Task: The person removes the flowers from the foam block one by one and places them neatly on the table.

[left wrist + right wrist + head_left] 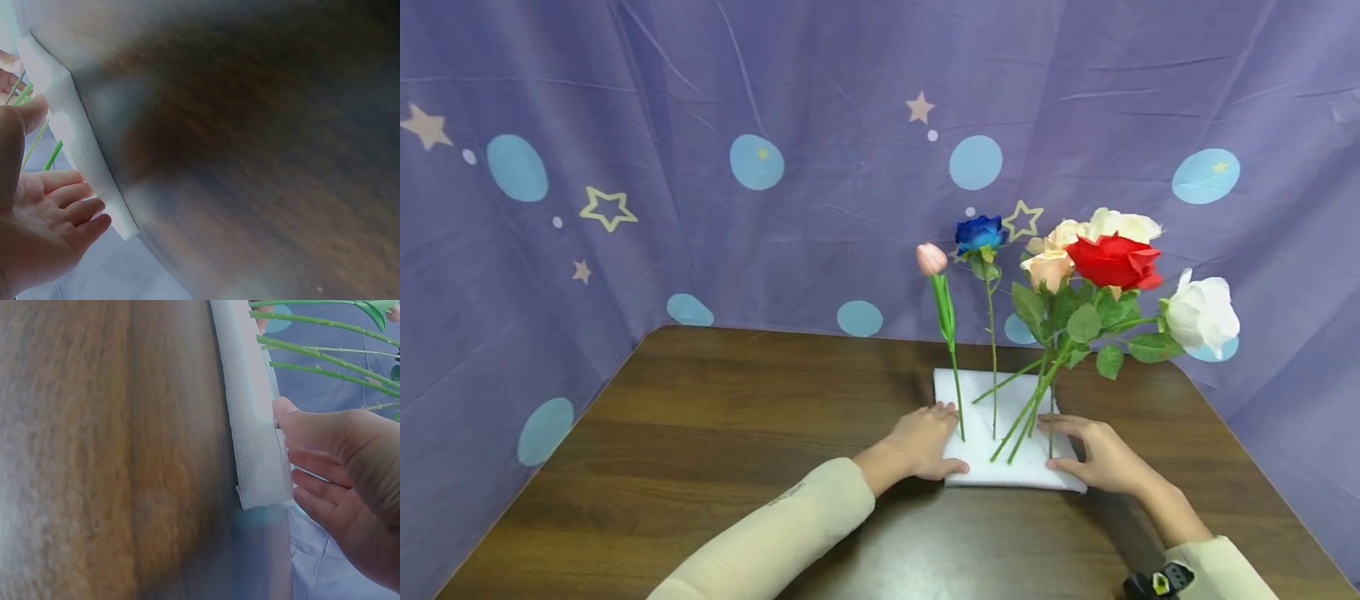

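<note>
A white foam board lies on the table with artificial flowers standing in it. My left hand rests on its left edge, fingers fairly straight and thumb spread toward the near corner. At the right edge, my right hand touches the foam with thumb and fingers apart; one thin stem stands between them. A pink tulip and a blue rose rise upright at the left. To the right, a red rose, a leaning white rose and peach roses crowd together, their stems crossing.
The brown wooden table extends around the board. Behind it hangs a purple curtain with stars and blue dots. Green leaves and flower heads overhang the right part of the board, above my right hand.
</note>
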A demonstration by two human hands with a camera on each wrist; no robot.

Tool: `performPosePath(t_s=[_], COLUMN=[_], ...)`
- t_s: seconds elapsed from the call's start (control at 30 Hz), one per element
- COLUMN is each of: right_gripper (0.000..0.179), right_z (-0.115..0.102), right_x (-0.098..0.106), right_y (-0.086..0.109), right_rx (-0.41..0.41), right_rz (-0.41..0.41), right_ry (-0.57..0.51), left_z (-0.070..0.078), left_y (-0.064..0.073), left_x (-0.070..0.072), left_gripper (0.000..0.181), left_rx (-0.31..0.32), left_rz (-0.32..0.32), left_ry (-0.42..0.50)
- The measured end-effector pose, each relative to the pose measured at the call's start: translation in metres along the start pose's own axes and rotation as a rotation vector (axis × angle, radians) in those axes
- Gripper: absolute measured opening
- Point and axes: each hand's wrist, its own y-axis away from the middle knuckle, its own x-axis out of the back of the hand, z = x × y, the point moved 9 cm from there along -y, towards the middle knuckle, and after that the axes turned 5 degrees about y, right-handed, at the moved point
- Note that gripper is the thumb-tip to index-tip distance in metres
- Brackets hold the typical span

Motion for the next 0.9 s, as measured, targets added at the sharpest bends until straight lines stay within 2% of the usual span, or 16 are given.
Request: performPosePath(t_s=[0.27, 0.73, 0.9], right_gripper=[0.042, 0.044, 0.043], right_z=[-0.002, 0.007, 0.010], right_x=[-0.001, -0.005, -0.005], right_y=[0.001, 0.001, 0.000], right_rx=[0.000, -0.117, -0.135], right_rz=[0.015, -0.003, -0.001], right_ry=[0.015, 0.028, 0.020], left_z=[0.000, -0.004, -0.006], left_y=[-0.005, -0.005, -0.005], left_x=[-0.004, -0.005, -0.005], left_gripper=[0.078, 0.081, 0.080], left_rx=[-0.011, -0.012, -0.014], left_rz=[-0.011, 0.001, 0.008], left_ry=[-0.010, 0.025, 0.039])
